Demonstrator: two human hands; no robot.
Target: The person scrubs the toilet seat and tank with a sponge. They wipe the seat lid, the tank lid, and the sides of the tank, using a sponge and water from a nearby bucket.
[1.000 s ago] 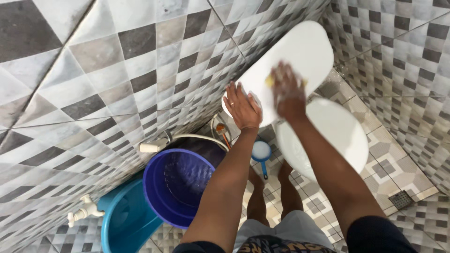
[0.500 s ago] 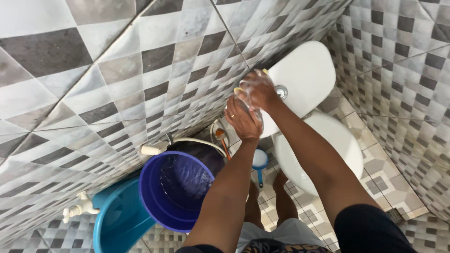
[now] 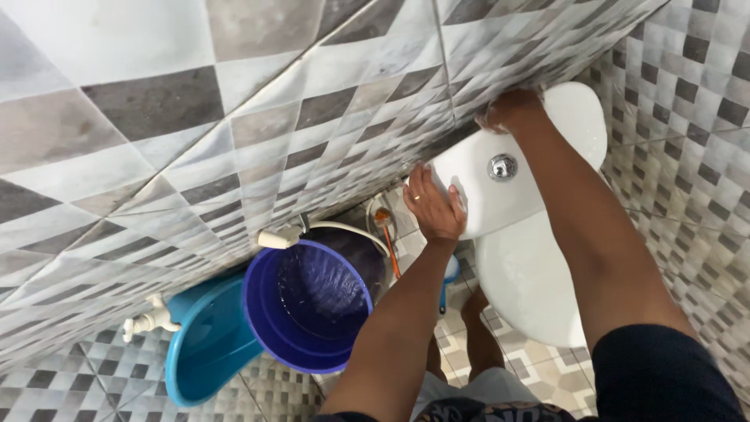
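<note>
While the left hand [image 3: 434,205] lies flat and open against the near corner of the white toilet tank lid [image 3: 516,168], the right hand [image 3: 512,109] presses its far edge by the tiled wall [image 3: 234,117]; whether it holds anything cannot be told. A purple bucket [image 3: 308,305] stands beside a blue tub [image 3: 207,344].

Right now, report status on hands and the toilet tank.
Left hand flat on the white tank lid's near corner. Right hand, soapy, at the lid's back edge by the wall. Flush button between them, uncovered.
</note>
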